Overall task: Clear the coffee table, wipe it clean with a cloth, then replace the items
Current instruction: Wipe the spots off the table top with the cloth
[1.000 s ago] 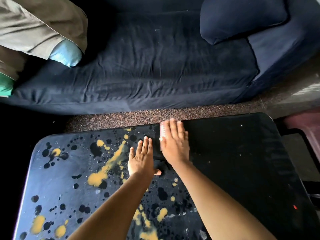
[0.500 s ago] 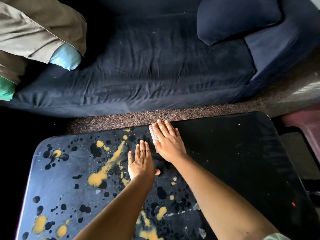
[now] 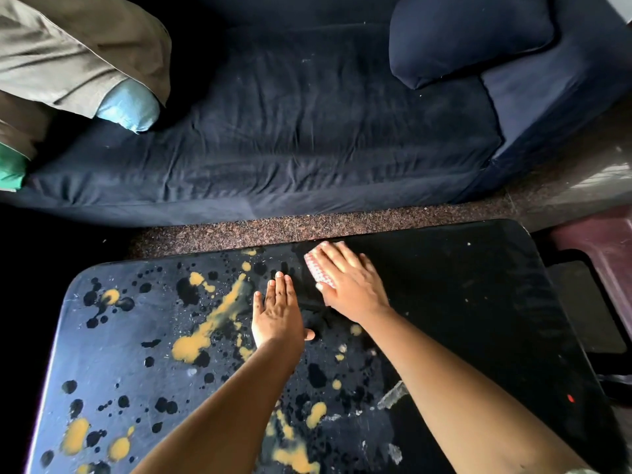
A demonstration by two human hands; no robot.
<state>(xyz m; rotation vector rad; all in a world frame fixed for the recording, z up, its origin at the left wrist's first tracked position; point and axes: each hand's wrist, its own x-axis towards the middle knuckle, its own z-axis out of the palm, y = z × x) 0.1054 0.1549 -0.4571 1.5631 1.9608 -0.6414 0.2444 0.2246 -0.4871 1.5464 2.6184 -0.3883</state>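
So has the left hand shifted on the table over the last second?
No. The left hand stays flat on the coffee table, just right of the long yellow streak, as before.

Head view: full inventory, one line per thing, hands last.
coffee table: 1, black with yellow and black splatter pattern, foreground
cloth: 1, pink-and-white check, under right palm near the table's far edge
sofa: 1, dark navy, behind the table
cushion: 1, navy, on the sofa's right end
fabric pile: 1, olive-brown with light blue and green parts, sofa's left end
floor strip: 1, speckled brown, between sofa and table
left hand: flat on the table, empty
right hand: flat, pressing the cloth
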